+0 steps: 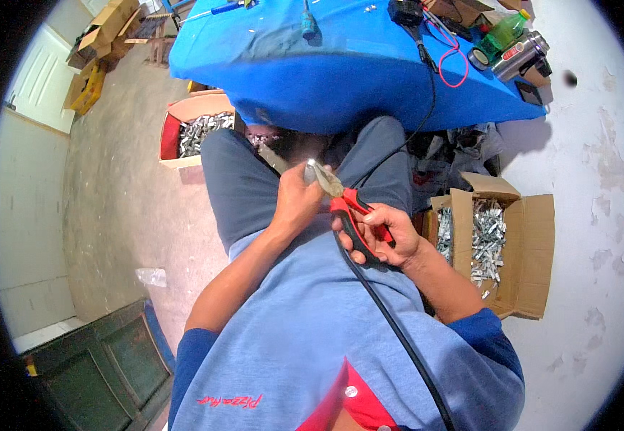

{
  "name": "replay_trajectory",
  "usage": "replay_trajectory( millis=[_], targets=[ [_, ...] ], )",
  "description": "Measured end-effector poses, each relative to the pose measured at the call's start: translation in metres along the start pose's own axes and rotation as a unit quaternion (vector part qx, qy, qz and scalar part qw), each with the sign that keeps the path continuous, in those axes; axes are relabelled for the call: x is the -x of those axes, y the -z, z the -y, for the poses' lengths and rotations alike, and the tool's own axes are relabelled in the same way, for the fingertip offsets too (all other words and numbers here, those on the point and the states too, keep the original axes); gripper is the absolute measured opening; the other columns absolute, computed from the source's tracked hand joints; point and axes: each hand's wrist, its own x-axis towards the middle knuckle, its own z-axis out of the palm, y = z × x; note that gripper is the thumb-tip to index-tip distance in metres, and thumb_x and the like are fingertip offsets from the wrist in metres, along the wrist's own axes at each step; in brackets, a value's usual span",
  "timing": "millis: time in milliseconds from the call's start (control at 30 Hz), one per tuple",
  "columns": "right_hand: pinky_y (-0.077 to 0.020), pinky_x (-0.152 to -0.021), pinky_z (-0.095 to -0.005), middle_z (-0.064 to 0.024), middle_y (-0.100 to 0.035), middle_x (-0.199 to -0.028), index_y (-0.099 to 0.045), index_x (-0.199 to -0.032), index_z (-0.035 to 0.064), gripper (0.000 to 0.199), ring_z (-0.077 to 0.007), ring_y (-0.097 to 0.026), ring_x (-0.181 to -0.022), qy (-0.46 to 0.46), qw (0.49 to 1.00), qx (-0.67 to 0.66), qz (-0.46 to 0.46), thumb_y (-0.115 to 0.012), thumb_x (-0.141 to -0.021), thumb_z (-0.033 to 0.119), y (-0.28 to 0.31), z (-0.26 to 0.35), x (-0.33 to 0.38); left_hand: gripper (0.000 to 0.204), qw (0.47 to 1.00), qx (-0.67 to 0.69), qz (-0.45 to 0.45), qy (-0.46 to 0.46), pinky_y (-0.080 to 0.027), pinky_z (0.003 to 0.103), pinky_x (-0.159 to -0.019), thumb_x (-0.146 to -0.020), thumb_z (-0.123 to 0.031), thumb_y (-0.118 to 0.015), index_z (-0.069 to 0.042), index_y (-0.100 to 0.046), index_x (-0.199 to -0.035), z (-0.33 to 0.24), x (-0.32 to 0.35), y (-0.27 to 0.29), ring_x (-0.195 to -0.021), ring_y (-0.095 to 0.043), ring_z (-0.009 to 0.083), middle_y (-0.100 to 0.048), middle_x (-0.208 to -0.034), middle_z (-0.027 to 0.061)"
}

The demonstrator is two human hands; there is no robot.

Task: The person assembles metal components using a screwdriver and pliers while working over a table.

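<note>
Right fingers (pixel 385 215) around red-handled pliers (pixel 340 207)

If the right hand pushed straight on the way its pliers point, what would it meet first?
Probably the left hand, right beside the metal jaws of the red-handled pliers; the exact depth between them is unclear.

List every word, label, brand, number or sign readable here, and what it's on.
Light-blue shirt with dark-blue sleeves: red lettering on the chest, legible; wording withheld.
Silver cylindrical metal flask: red patch with pale marks, too small to read.
Blue cloth table cover: faint pale mark, too blurred to tell if it's text.
Red-and-black-handled metal pliers: no readable marking.
</note>
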Motion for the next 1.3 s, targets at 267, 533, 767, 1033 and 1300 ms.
replay_trajectory(
  millis=[267,533,767,1033,1300],
  targets=[
    [-0.052,-0.049,-0.0334,-0.0205,-0.063,-0.086,-0.053,-0.118,-0.0109,0.05,-0.0262,-0.06,-0.059,-0.025,0.985,-0.128,0.11,-0.051,-0.086,0.027,-0.005,-0.009,-0.009,0.041,0.991,-0.012,-0.086,-0.099,-0.031,0.029,-0.046,-0.096,-0.024,-0.064,-0.006,-0.048,-0.063,-0.018,-0.007,-0.007,-0.054,-0.038,0.0055,-0.043,-0.056,-0.0045],
    [-0.0506,-0.044,-0.0386,-0.0266,-0.062,-0.087,-0.051,-0.118,-0.0135,0.049,-0.0309,-0.061,-0.06,-0.097,0.96,-0.213,0.156,-0.053,-0.085,0.023,0.009,-0.007,-0.005,0.043,0.989,-0.046,-0.08,-0.12,-0.029,0.029,-0.046,-0.097,-0.027,-0.061,-0.003,-0.05,-0.063,-0.025,-0.003,-0.011,-0.054,-0.034,0.0058,-0.04,-0.055,-0.0035],
    [-0.0519,-0.045,-0.0403,-0.0267,-0.062,-0.083,-0.054,-0.114,-0.0121,0.045,-0.0322,-0.06,-0.058,-0.125,0.949,-0.23,0.178,-0.056,-0.083,0.02,0.009,-0.009,0.0,0.039,0.991,-0.044,-0.077,-0.103,-0.033,0.037,-0.048,-0.095,-0.021,-0.061,-0.002,-0.048,-0.063,-0.035,0.0,-0.014,-0.053,-0.035,0.0126,-0.039,-0.054,0.0064],
    [-0.0522,-0.055,-0.0313,-0.0159,-0.066,-0.084,-0.06,-0.111,-0.0058,0.037,-0.0205,-0.063,-0.061,0.009,0.979,0.205,0.01,-0.058,-0.086,0.021,-0.025,0.004,-0.003,0.038,0.995,-0.053,-0.048,-0.074,-0.033,0.033,-0.045,-0.094,-0.023,-0.06,-0.002,-0.05,-0.064,0.011,-0.021,-0.016,-0.053,-0.041,0.0074,-0.043,-0.055,-0.002],
    [-0.054,-0.064,-0.0281,-0.008,-0.068,-0.091,-0.059,-0.117,-0.0021,0.033,-0.0124,-0.063,-0.069,0.189,0.842,0.457,-0.214,-0.052,-0.087,0.008,-0.051,0.045,-0.004,0.035,0.988,0.106,-0.031,0.112,-0.035,0.033,-0.048,-0.09,-0.024,-0.058,-0.004,-0.056,-0.061,0.006,-0.017,-0.011,-0.055,-0.046,0.0087,-0.052,-0.059,-0.002]
  ],
)
